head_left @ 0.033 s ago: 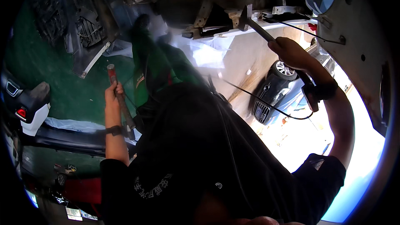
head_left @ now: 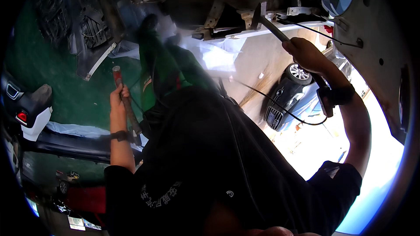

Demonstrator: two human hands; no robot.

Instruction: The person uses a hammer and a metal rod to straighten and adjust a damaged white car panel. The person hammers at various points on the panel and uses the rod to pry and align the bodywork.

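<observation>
Dark-metal hammer (head_left: 273,29) at 1 o'clock: R hand (head_left: 305,55) clamped round its handle, prob. gripped well back for reach; head near white car edge (head_left: 238,34), contact unclear. L hand (head_left: 118,96), 9 o'clock, wrapped round red-tipped bar (head_left: 131,114).

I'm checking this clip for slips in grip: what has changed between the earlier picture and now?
Very little: the head of the hammer sits perhaps a touch higher in the picture. Nothing was taken hold of or let go. The right hand keeps its grip on the hammer, the left hand on the rod, and the dark car stays put.
</observation>
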